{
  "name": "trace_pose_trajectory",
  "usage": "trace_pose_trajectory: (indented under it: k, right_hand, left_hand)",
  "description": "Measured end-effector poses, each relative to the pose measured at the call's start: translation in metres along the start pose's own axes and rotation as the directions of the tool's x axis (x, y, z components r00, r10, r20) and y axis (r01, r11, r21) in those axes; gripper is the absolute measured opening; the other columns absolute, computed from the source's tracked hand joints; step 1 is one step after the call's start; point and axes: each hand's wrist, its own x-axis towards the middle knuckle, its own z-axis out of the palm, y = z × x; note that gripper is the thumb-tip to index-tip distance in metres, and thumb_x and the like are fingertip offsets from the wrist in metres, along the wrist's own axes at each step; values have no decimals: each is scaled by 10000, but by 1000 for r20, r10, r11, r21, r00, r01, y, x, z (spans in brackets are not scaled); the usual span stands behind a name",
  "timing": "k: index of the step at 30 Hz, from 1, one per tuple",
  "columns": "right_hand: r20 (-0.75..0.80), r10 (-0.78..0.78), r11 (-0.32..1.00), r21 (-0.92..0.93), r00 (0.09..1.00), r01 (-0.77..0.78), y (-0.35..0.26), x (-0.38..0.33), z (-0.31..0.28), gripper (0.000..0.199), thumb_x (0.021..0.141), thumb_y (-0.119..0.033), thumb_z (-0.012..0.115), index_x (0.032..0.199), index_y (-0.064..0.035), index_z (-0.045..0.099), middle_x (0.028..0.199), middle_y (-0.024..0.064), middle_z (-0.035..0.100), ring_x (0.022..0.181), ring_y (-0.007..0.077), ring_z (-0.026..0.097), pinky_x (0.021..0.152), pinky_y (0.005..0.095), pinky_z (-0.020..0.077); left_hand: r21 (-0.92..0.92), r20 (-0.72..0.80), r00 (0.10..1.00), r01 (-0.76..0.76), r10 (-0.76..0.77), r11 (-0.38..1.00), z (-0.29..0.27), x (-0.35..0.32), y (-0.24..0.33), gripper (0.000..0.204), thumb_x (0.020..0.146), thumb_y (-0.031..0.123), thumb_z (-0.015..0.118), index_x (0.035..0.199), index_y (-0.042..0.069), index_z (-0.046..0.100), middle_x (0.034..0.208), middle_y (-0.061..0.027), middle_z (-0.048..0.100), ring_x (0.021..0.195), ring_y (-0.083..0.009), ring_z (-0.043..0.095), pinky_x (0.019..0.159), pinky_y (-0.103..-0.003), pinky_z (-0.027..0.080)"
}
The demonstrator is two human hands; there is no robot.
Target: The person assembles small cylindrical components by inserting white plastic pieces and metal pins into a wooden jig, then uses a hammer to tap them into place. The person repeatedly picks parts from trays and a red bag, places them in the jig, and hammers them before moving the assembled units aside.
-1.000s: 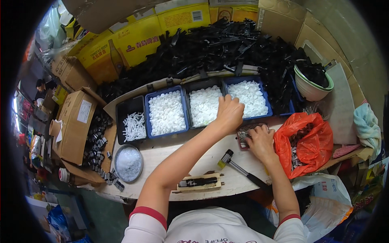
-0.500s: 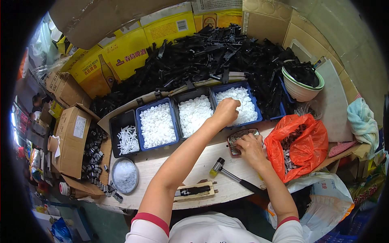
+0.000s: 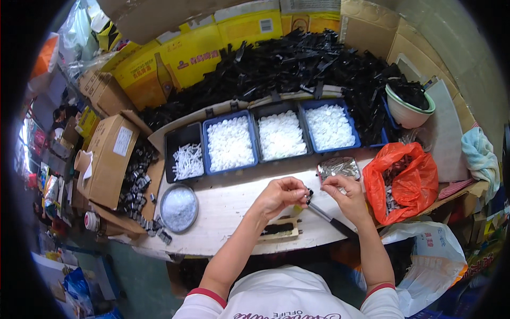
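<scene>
Above the bench, my left hand (image 3: 280, 198) is closed in a pinch. The bit at its fingertips is too small to make out. Facing it, my right hand (image 3: 348, 201) also pinches, with whatever it holds hidden or tiny. Beneath and between them lies a hammer (image 3: 330, 219), its head partly covered by my left hand. Just beyond the right hand sits a shallow tray (image 3: 339, 166) of small shiny metal pieces. Nearer me, a wooden block (image 3: 277, 229) bears a black part. Beyond the hands stand blue bins of white round pieces (image 3: 330, 127).
A black bin (image 3: 184, 154) has white stick-like pieces; a round dish (image 3: 179, 208) of whitish bits stands nearby. Black parts (image 3: 297, 64) are heaped behind the bins. At right are a red plastic bag (image 3: 425, 178) and a bowl (image 3: 409, 109); at left, a carton (image 3: 109, 159).
My left hand has come back from the rightmost bin to above the hammer. My right hand has lifted off the metal-piece tray toward it. The whole view has shifted.
</scene>
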Motion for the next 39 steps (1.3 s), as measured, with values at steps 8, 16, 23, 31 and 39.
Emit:
trace_pose_trajectory:
  k: [8,16,23,31,39]
  right_hand:
    - [209,-201,979,70,957,191,-31,-21,38,43,779,-98,592,794,-58,585,720,25,552,719,166,515,695,306,316]
    - [263,-207,978,57,942,199,-38,-30,50,71,766,-104,610,790,-46,576,744,43,556,724,172,521,695,294,322]
    - [263,-175,984,65,949,163,-40,-33,56,63,789,-118,586,796,-56,577,727,28,543,700,164,503,692,297,310]
    - [261,-141,987,116,955,114,-39,-33,57,85,790,-118,597,790,-37,572,748,46,559,724,169,516,717,292,330]
    - [300,19,972,220,954,-88,-36,-34,60,114,812,-123,577,815,-9,580,766,27,575,737,111,513,705,252,381]
  left_hand:
    - [-112,-49,999,-29,24,993,-15,-61,-37,143,726,-40,643,842,14,578,816,-64,575,683,-157,585,680,-331,531]
    - [-111,13,999,-32,33,993,-10,-85,-35,193,766,12,629,951,-14,580,816,-74,597,734,-161,608,718,-326,534]
    - [-58,-57,998,-43,40,997,-12,-96,-31,229,785,5,599,1011,-32,580,865,-160,632,757,-222,644,747,-348,525]
    - [38,-131,986,-97,101,995,-6,-100,-30,151,780,-5,606,927,-40,608,800,-162,638,695,-217,646,670,-306,534]
    - [108,-178,944,-262,278,959,-5,-101,-42,154,792,30,615,920,-54,604,799,-140,633,695,-185,639,641,-278,545]
